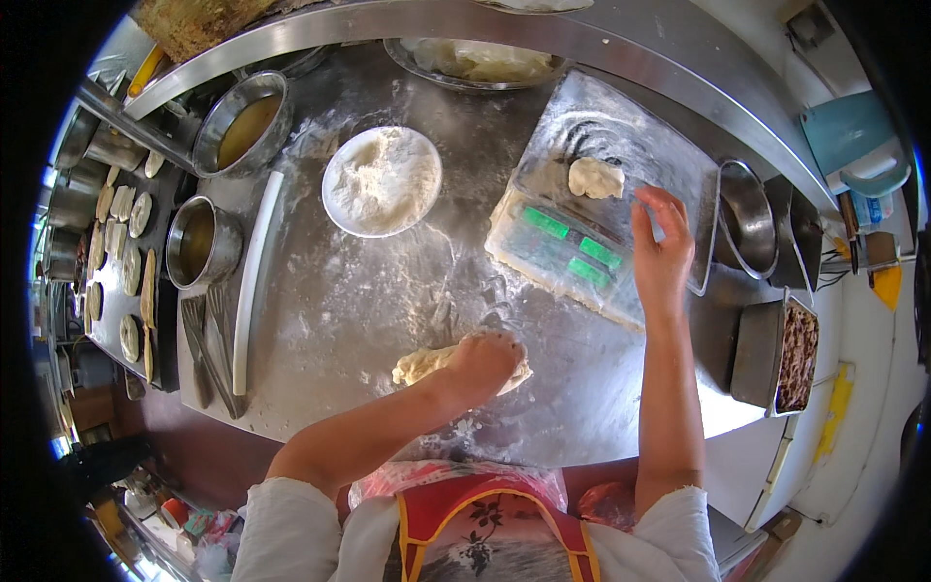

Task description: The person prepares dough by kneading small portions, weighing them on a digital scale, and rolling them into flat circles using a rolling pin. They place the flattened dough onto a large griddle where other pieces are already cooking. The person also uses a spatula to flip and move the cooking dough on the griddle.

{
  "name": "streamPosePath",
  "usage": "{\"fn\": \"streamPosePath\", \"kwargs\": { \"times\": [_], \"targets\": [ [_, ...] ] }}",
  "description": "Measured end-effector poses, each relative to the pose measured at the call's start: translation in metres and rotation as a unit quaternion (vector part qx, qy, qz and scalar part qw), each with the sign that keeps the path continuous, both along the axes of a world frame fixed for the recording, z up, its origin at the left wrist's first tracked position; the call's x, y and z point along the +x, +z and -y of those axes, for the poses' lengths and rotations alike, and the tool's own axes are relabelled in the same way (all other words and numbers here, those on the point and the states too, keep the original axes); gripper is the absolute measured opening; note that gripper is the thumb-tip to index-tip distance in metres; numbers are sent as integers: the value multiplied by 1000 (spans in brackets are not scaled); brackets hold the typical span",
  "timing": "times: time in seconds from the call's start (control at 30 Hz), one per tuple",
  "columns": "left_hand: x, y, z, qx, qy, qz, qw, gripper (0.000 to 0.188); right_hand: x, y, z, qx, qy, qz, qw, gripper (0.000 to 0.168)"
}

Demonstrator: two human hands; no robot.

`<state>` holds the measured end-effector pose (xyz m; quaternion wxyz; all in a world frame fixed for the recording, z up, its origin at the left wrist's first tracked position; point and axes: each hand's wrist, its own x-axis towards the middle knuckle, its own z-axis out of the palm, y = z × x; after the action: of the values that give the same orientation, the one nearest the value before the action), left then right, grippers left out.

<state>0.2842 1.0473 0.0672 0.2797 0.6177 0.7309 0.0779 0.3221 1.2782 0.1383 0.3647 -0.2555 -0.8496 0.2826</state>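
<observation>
My left hand presses down on a long lump of dough lying on the floured metal worktop; its fingers are mostly hidden from view. To the right, my right hand is raised over the edge of a flour-dusted tray, thumb and fingers apart, with nothing between them. Just left of those fingertips a small piece of dough rests on the tray. A white bowl of flour stands on the worktop, left of the tray.
At the left are two metal bowls of liquid, a white rod, metal spatulas and a griddle with flat dough pieces. Metal bowls and a container of filling stand right. A steel shelf edge crosses the far side.
</observation>
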Motion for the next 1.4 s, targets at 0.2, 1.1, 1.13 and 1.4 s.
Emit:
{"fn": "streamPosePath", "kwargs": {
  "times": [0.2,1.1,1.13,1.4],
  "targets": [
    [5,-15,13,42,-65,10,997,27,-30,7,-9,-79,34,-11,996,24],
    [0,-27,47,225,257,111,933,35,54,-66,159,-447,143,224,854,32],
    [1,-21,46,184,274,126,935,26,52,-60,164,-433,131,200,869,31],
    [-11,20,18,-21,164,-11,986,20,64,-54,148,-853,62,-117,504,26]
  ]
}}
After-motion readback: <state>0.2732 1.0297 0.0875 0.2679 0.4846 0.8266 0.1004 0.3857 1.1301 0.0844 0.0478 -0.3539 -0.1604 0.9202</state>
